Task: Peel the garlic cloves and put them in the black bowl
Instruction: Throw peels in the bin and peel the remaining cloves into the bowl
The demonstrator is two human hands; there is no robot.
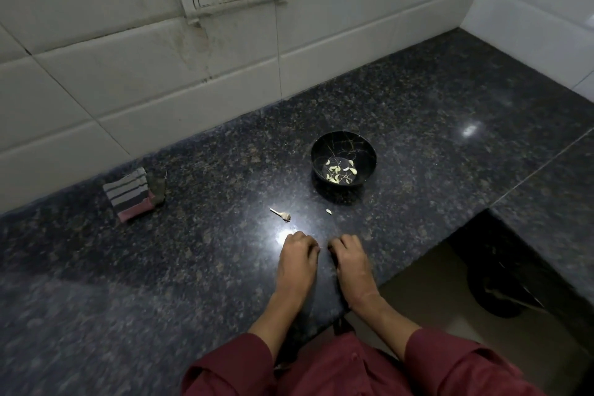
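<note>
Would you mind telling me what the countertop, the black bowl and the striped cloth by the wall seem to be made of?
The countertop looks like polished speckled stone, probably granite: it mirrors a bright glare. The black bowl looks hard and glossy with fine gold lines, ceramic or melamine; I cannot tell which. The striped cloth is matte woven fabric, folded.

My bench [418, 112] is polished speckled granite, glossy under the light. The black bowl [324, 151] shines smooth. The folded cloth [128, 196] is matt woven fabric. The wall tiles [96, 74] look glazed, smudged.
</note>
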